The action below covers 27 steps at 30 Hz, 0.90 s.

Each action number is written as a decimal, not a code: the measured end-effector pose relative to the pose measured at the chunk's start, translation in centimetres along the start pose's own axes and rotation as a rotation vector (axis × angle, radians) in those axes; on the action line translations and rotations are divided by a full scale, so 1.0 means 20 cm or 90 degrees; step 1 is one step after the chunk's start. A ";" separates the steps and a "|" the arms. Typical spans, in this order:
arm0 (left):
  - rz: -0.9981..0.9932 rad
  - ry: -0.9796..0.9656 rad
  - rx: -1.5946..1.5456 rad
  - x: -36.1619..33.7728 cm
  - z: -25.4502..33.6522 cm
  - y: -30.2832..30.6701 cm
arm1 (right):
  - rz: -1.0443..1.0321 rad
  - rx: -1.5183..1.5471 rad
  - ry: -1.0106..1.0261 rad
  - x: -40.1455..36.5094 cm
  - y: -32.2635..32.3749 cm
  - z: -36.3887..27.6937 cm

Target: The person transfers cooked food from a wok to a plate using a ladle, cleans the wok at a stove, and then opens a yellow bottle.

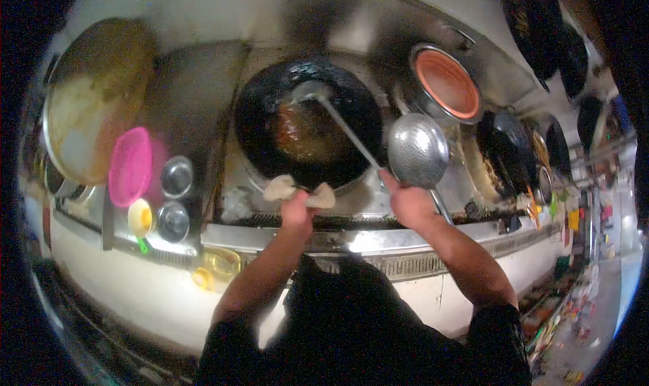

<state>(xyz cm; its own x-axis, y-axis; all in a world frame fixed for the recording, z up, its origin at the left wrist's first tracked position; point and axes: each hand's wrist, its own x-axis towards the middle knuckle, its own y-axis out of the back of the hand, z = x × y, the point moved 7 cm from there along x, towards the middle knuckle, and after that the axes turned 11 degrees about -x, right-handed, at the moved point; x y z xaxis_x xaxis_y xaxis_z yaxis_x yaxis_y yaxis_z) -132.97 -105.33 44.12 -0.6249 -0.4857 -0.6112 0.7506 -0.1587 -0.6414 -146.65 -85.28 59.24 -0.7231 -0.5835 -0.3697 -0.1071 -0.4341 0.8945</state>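
A large black wok (250, 126) sits on the stove in front of me, with dark reddish-brown liquid or food in its bottom that I cannot make out exactly. My left hand (296, 211) is closed around a folded beige cloth (321, 197) at the wok's near rim. Whether a handle lies under the cloth is hidden. My right hand (410, 205) grips the end of a long metal ladle (348, 132), whose bowl is inside the wok toward the back. Just beyond that hand lies a perforated metal skimmer (418, 149), its handle passing beside my wrist.
An orange-rimmed bowl (447, 83) stands at the back right. On the left are a pink plastic basket (130, 166), metal bowls (177, 176), a green-handled ladle (140, 218) and a yellowish bottle (222, 264). Dark pans (507, 142) stand on the right.
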 end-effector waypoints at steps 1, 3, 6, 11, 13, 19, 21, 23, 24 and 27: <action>-0.028 -0.004 -0.010 0.01 -0.02 0.01 | -0.048 -0.024 0.014 0.03 -0.06 -0.02; -0.059 -0.010 0.014 0.08 -0.08 0.01 | 0.032 0.013 0.073 0.04 -0.11 -0.03; -0.067 -0.014 -0.023 0.11 -0.15 -0.07 | -0.005 0.031 0.071 0.01 -0.07 0.01; -0.038 -0.044 0.038 0.08 -0.24 -0.13 | 0.112 0.443 0.076 0.01 -0.41 0.46; -0.060 -0.041 0.022 0.04 -0.28 -0.22 | 0.074 0.338 -0.045 0.04 -0.84 0.95; -0.193 -0.111 0.096 -0.20 -0.42 -0.64 | -0.010 0.209 -0.202 -0.26 -1.64 1.80; -0.221 -0.109 0.123 -0.19 -0.48 -0.70 | 0.006 0.249 -0.199 -0.36 -1.68 1.93; -0.185 -0.124 0.055 -0.09 -0.49 -0.62 | 0.047 0.251 -0.199 -0.49 -1.69 2.01; -0.188 -0.103 0.015 -0.09 -0.51 -0.62 | 0.017 0.257 -0.214 -0.56 -1.70 2.07; -0.188 -0.114 0.009 -0.10 -0.54 -0.62 | -0.074 0.237 -0.282 -0.78 -1.86 2.21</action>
<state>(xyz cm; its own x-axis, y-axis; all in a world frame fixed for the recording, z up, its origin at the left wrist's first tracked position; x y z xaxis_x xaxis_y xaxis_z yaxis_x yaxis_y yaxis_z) -143.24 -93.11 48.35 -0.7688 -0.5601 -0.3085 0.5471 -0.3264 -0.7708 -161.64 -29.63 42.80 -0.8999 -0.1694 -0.4019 -0.3770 -0.1611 0.9121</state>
